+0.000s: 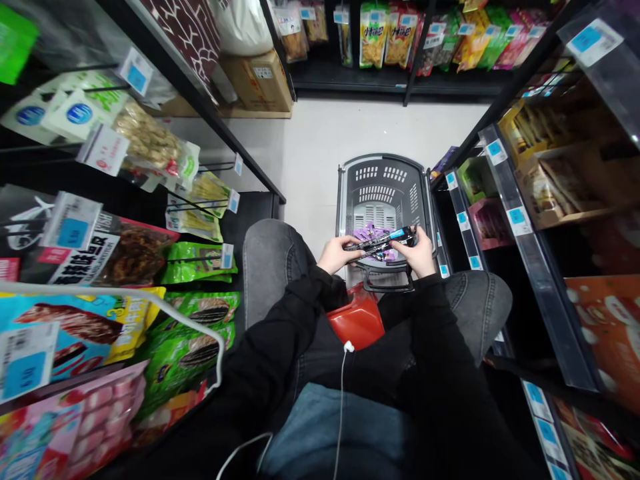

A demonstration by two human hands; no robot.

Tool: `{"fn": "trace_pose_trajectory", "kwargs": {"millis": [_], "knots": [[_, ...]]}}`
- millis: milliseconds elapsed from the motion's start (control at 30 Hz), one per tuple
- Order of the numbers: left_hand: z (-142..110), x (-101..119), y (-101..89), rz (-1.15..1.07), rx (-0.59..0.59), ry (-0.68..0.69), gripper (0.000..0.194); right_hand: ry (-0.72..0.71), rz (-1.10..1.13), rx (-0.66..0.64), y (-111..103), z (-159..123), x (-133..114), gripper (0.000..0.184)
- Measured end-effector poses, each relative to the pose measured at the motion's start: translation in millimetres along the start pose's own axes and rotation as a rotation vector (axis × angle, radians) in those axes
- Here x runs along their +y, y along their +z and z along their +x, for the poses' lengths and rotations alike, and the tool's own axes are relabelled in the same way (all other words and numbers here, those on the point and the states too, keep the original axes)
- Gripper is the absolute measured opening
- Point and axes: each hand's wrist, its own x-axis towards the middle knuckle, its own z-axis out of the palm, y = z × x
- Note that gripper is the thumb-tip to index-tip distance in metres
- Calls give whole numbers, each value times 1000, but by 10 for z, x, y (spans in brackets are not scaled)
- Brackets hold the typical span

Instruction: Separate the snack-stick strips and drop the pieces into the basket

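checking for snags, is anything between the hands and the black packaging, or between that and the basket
Nothing visible is in the way. The left hand and right hand hold the black packaging directly, over the near part of the gray basket. Purple packets lie inside it, but its top is open.

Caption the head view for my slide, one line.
Left hand and right hand hold glossy black packaging over a grey perforated plastic basket between black snack shelves.
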Motion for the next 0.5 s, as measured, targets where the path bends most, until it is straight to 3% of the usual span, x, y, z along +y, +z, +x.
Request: {"fn": "trace_pose_trajectory", "kwargs": {"millis": [167, 333, 433, 500], "knots": [[10, -24, -9, 127, -9, -15, 24, 45, 83, -68, -70, 35, 51, 32], [31, -24, -25, 132, 10, -24, 25, 177, 287, -205, -166, 90, 147, 29], [47, -44, -31, 95, 23, -11, 29, 246, 329, -173, -207, 130, 257, 30], [73, -72, -49, 28, 96, 17, 34, 293, 287, -81, -262, 171, 366, 31]]}}
